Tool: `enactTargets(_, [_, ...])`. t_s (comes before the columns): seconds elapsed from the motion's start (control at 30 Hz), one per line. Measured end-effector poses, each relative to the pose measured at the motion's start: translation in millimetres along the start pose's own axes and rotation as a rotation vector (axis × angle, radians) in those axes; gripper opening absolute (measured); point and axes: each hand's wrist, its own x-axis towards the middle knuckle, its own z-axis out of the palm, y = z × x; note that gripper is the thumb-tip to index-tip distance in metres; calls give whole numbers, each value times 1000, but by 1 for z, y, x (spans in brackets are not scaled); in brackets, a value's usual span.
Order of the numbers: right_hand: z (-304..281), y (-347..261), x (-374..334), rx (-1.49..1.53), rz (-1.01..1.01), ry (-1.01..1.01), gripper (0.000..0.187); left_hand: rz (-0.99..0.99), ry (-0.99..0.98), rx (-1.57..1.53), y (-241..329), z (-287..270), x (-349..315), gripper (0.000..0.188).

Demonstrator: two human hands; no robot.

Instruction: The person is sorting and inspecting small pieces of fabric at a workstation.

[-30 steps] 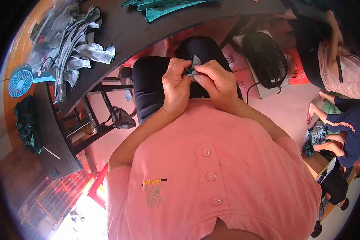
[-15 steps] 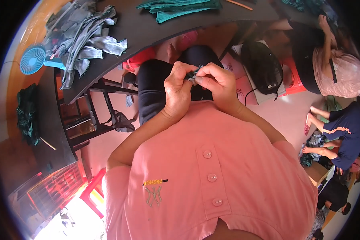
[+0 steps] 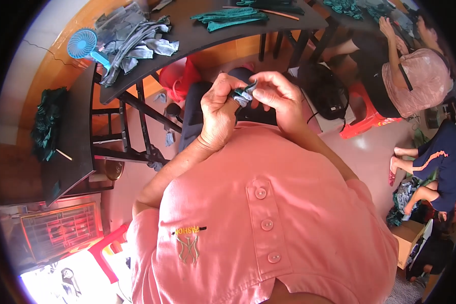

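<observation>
In front of my chest, over my lap, a small twisted strip of dark green and grey cloth (image 3: pixel 243 96) is bunched up. My left hand (image 3: pixel 219 106) is closed on it, with thumb and forefinger pinching its left side. My right hand (image 3: pixel 282 101) meets the strip from the other side. Its thumb and forefinger are at the raised green end, and its other fingers are loosely bent. Part of the strip is hidden by my fingers.
A black table (image 3: pixel 182 55) ahead bears grey cloth pieces (image 3: pixel 142 43), folded green cloth (image 3: pixel 230 17) and a blue fan (image 3: pixel 82 44). Green cloth (image 3: pixel 49 121) lies on the left table. A black backpack (image 3: pixel 329 96) and red stool (image 3: pixel 362 114) stand right, near other people (image 3: pixel 418 83).
The view has shifted, showing more of the tables. My hands have moved slightly apart, and more of the cloth strip shows between them. My right hand's fingers have loosened.
</observation>
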Motion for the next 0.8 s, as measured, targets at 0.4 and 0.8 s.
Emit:
enactTargets(0.4, [-9, -8, -22, 102, -86, 67, 9, 112, -94, 18, 21, 11, -13, 26])
enactTargets(0.8, [-4, -4, -21, -427, -650, -9, 28, -1, 29, 14, 20, 22, -6, 28])
